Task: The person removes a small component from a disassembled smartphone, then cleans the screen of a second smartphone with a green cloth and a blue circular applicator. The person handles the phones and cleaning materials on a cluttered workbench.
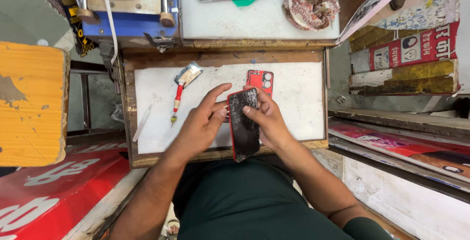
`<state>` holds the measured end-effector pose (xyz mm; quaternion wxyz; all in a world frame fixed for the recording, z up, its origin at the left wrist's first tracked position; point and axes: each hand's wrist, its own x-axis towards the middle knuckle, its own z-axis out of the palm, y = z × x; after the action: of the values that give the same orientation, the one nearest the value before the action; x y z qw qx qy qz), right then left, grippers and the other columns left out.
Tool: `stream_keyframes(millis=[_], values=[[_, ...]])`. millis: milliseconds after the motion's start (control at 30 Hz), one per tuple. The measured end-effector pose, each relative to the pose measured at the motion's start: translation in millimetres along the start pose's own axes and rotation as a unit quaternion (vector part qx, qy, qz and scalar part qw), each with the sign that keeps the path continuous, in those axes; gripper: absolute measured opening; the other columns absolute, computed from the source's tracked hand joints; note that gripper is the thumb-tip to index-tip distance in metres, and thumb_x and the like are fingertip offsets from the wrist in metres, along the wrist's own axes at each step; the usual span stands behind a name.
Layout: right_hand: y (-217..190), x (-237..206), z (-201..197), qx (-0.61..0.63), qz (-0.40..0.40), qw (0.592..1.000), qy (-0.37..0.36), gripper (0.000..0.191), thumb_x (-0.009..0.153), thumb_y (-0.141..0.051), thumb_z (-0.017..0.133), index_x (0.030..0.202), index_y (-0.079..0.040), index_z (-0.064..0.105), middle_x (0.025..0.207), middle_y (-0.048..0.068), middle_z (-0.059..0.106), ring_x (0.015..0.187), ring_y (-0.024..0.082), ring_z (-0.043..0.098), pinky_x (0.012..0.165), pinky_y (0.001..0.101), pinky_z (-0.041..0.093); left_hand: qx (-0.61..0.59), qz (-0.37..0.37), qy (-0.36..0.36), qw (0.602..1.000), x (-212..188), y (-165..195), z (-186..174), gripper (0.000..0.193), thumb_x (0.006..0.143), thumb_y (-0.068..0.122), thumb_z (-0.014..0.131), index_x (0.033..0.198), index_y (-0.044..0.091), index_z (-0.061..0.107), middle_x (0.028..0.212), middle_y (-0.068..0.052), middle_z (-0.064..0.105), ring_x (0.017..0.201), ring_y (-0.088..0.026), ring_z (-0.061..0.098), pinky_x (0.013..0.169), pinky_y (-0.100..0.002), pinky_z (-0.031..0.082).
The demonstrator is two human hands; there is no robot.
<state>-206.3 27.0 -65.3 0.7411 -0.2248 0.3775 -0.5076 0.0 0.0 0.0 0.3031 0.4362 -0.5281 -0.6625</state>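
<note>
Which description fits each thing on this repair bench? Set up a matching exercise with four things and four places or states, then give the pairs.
Things:
1. phone
2. red back cover
3. red-handled screwdriver
4. metal tweezers

Descriptions:
A. lies flat on the white board, just beyond the hands
B. lies near the board's left edge
C. held in both hands, screen cracked
D. lies left of the hands, its upper end by a grey packet

Pairs: 1-C, 2-A, 3-D, 4-B

The left hand and right hand grip the phone.
</note>
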Motion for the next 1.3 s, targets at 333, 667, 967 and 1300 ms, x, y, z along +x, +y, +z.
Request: stream_keyframes(millis=[333,667,967,1300], values=[[-14,-2,-2,-0.025,-0.008,0.999,-0.023,0.055,0.096,0.000,0.070,0.146,-0.002,0.047,0.120,0.008,0.069,0.110,0.015,0.067,0.098,0.0322,0.056,-0.159,-0.060,0.032,0.985,12,-34,0,0.036,0.094,0.010,0.076,0.127,0.001,0.064,0.098,-0.011,0.077,0.089,-0.013,0.071,0.083,-0.028,0.058],[-10,-2,7,-0.178,-0.096,0.979,0.036,0.053,0.097,0.005,0.067,0.146,0.002,0.046,0.123,0.010,0.068,0.114,0.012,0.064,0.103,0.0277,0.051,0.252,0.113,0.263,0.924,11,-22,-27,0.008,0.106,0.011,0.064,0.104,0.004,0.068,0.091,-0.008,0.077,0.086,-0.017,0.078,0.076,-0.029,0.062],[-5,-2,16,-0.248,-0.146,0.957,0.028,0.053,0.097,0.007,0.069,0.145,0.002,0.047,0.126,0.012,0.068,0.119,0.013,0.064,0.106,0.0282,0.050,0.332,0.118,0.217,0.911,-3,-4,-1,0.025,0.086,0.018,0.081,0.104,0.004,0.070,0.094,-0.011,0.075,0.080,-0.022,0.074,0.068,-0.035,0.058],[-13,-18,28,-0.456,-0.255,0.852,0.044,0.036,0.094,-0.003,0.078,0.127,-0.002,0.062,0.110,0.012,0.073,0.095,0.012,0.073,0.080,0.0264,0.062,0.376,0.195,0.241,0.873,5,-5,1,0.009,0.085,0.005,0.074,0.092,0.005,0.068,0.088,-0.009,0.071,0.079,-0.027,0.071,0.068,-0.038,0.056]])
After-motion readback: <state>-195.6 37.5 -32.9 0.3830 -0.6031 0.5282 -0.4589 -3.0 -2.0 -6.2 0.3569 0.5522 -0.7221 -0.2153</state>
